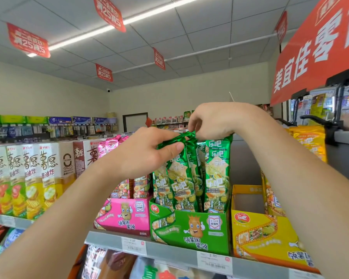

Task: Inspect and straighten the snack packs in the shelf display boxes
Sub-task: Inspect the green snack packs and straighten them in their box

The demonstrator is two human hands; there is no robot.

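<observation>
Several tall green snack packs (181, 178) stand upright in a green display box (191, 230) on the top shelf. My left hand (141, 152) pinches the crimped top edges of the front packs between thumb and fingers. My right hand (212, 119) reaches over from the right and grips the same bunch of green tops just behind. To the left, a pink display box (123, 216) holds pink packs, partly hidden by my left hand. On the right, a yellow display box (264, 238) looks mostly hollow, with a yellow pack behind my right forearm.
Upright chip cartons (30, 178) fill the shelf to the left. The grey shelf edge (169, 252) carries price tags. Yellow bags (310, 141) hang at the right under a red banner (318, 47). More goods sit on the shelf below.
</observation>
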